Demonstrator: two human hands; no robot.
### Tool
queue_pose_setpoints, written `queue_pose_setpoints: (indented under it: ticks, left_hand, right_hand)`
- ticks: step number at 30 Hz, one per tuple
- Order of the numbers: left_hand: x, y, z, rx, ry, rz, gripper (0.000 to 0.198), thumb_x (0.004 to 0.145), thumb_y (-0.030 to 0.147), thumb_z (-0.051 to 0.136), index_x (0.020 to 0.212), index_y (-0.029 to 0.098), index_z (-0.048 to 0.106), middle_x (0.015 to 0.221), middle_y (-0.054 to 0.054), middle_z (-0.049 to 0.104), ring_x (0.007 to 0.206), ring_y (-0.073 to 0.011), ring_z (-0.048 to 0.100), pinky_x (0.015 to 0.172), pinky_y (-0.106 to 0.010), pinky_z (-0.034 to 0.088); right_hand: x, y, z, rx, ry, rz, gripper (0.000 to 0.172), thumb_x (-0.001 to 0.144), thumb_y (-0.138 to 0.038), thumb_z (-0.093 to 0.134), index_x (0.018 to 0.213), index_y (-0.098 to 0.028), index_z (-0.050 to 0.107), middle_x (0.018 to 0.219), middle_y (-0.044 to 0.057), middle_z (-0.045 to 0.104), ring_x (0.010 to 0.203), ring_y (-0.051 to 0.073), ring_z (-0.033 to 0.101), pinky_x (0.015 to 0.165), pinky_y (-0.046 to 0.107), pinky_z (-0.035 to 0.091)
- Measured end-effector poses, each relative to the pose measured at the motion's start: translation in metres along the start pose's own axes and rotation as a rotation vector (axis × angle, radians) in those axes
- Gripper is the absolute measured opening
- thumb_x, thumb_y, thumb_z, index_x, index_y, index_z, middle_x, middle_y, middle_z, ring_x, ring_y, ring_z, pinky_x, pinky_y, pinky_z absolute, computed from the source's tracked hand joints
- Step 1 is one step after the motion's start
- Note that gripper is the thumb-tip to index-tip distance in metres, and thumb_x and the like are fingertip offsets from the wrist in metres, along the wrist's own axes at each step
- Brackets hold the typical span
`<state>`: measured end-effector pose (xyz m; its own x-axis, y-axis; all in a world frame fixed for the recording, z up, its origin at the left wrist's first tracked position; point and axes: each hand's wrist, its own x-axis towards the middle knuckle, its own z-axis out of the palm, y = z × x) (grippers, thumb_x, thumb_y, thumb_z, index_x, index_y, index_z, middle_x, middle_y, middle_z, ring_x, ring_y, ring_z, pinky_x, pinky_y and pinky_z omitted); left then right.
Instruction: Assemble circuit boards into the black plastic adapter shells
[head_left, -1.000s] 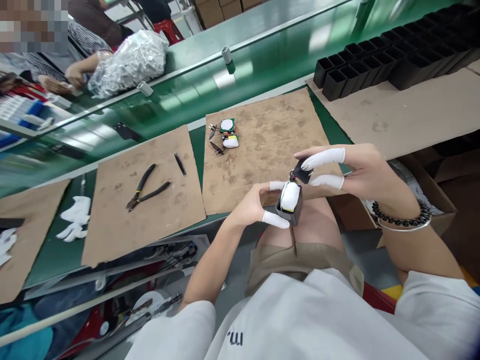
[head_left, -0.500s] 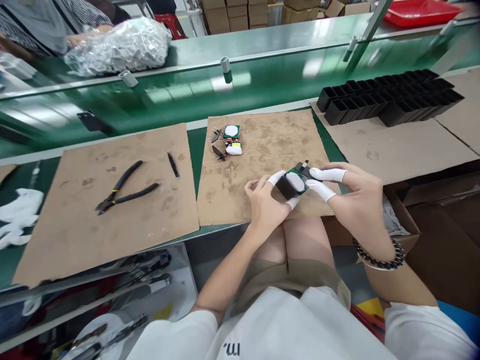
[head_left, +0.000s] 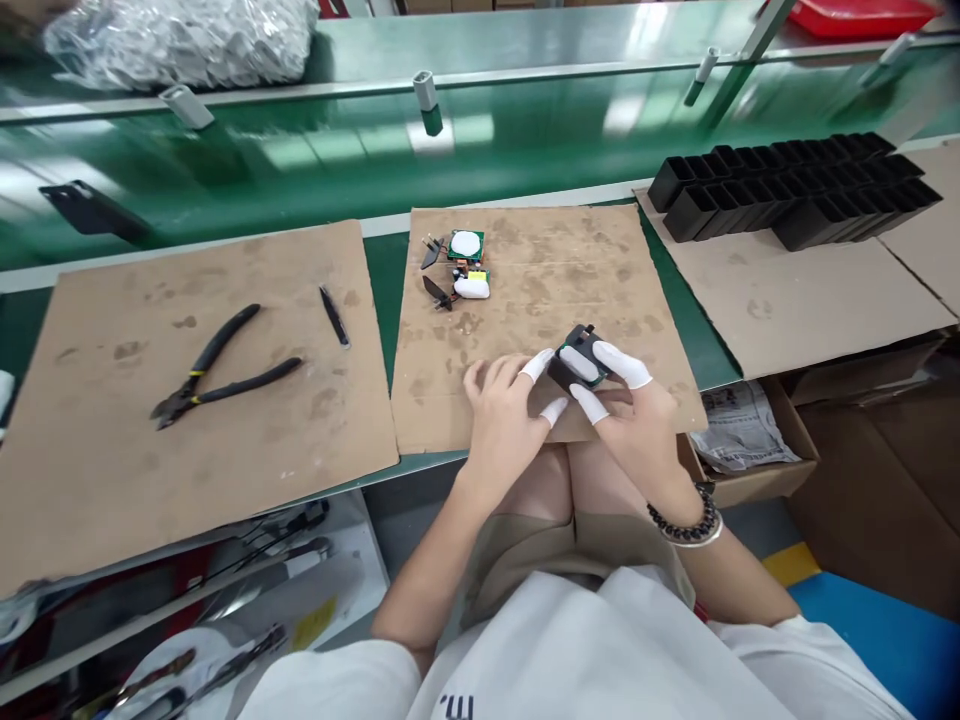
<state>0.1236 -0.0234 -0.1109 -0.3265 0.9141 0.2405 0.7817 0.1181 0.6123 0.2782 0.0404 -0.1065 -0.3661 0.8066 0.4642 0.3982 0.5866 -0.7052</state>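
Note:
Low over the middle cardboard sheet, a small black plastic case (head_left: 559,377) is between my hands. A green circuit board with a white pad (head_left: 580,363) sits at its open end, partly inside it as far as I can see. A black end piece (head_left: 582,337) shows at the board's far side. My left hand (head_left: 504,412) pinches the case's left end with white-covered thumb and forefinger. My right hand (head_left: 639,425), also with white finger covers, grips the board from its right and near sides. Two more circuit boards (head_left: 466,246) (head_left: 472,287) with black end pieces lie beyond my left hand.
Cutting pliers (head_left: 202,372) and tweezers (head_left: 334,317) lie on the left cardboard (head_left: 247,440). Rows of black cases (head_left: 795,190) stand at the right. Behind runs a green belt (head_left: 300,150) with a metal edge. An open carton with paper (head_left: 742,430) is below right.
My right hand has moved left and lower, its fingers shifting from the end piece onto the board. The board now sits closer to the case. The view has tilted down.

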Motion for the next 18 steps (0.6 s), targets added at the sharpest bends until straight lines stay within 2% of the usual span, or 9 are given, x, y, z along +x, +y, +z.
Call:
queue_pose_setpoints:
  ticks: [4, 7, 11, 14, 17, 18]
  left_hand:
    - [-0.015, -0.03, -0.021, 0.088, 0.103, -0.031, 0.044, 0.089, 0.03, 0.074, 0.132, 0.024, 0.066, 0.133, -0.012, 0.07, 0.131, -0.0337, 0.061, 0.12, -0.057, 0.028]
    - [-0.022, -0.04, -0.027, 0.067, 0.132, -0.04, 0.044, 0.09, 0.033, 0.072, 0.132, 0.024, 0.065, 0.134, -0.012, 0.069, 0.131, -0.0336, 0.061, 0.119, -0.055, 0.032]
    - [-0.014, -0.028, -0.02, -0.047, 0.052, -0.052, 0.056, 0.091, 0.036, 0.071, 0.143, 0.026, 0.055, 0.144, -0.012, 0.064, 0.137, -0.0315, 0.057, 0.122, -0.053, 0.031]
    - [-0.005, -0.017, -0.013, -0.091, -0.011, -0.046, 0.06, 0.092, 0.034, 0.069, 0.148, 0.026, 0.049, 0.15, -0.013, 0.06, 0.142, -0.03, 0.054, 0.124, -0.052, 0.029]
    - [-0.005, -0.021, -0.014, -0.011, 0.028, -0.048, 0.051, 0.095, 0.031, 0.065, 0.144, 0.026, 0.053, 0.149, -0.014, 0.06, 0.141, -0.0319, 0.054, 0.123, -0.055, 0.029]
    - [-0.008, -0.025, -0.017, 0.023, 0.056, -0.051, 0.048, 0.096, 0.031, 0.064, 0.143, 0.026, 0.055, 0.147, -0.014, 0.061, 0.14, -0.0328, 0.055, 0.123, -0.056, 0.03]
  right_hand:
    - [0.01, 0.004, -0.005, -0.108, -0.008, -0.208, 0.042, 0.088, -0.015, 0.071, 0.129, -0.028, 0.069, 0.118, 0.008, 0.079, 0.105, 0.028, 0.078, 0.089, 0.044, 0.067]
    - [0.011, 0.009, -0.001, -0.043, 0.002, -0.25, 0.044, 0.089, -0.014, 0.071, 0.13, -0.027, 0.067, 0.126, 0.01, 0.077, 0.116, 0.028, 0.075, 0.096, 0.047, 0.065]
    - [0.008, 0.012, 0.011, 0.086, 0.0, -0.207, 0.031, 0.092, -0.015, 0.069, 0.121, -0.027, 0.067, 0.135, 0.011, 0.073, 0.123, 0.025, 0.072, 0.103, 0.047, 0.063]
    - [0.008, 0.015, 0.012, 0.106, -0.011, -0.161, 0.027, 0.091, -0.017, 0.07, 0.117, -0.026, 0.068, 0.132, 0.01, 0.075, 0.121, 0.025, 0.073, 0.102, 0.047, 0.064]
    - [0.014, 0.02, 0.001, 0.107, -0.068, -0.149, 0.027, 0.088, -0.022, 0.076, 0.115, -0.025, 0.071, 0.118, 0.008, 0.08, 0.108, 0.026, 0.078, 0.094, 0.044, 0.068]
    - [0.015, 0.023, -0.004, 0.11, -0.05, -0.156, 0.028, 0.086, -0.023, 0.078, 0.114, -0.026, 0.072, 0.113, 0.007, 0.081, 0.103, 0.026, 0.08, 0.091, 0.043, 0.069]
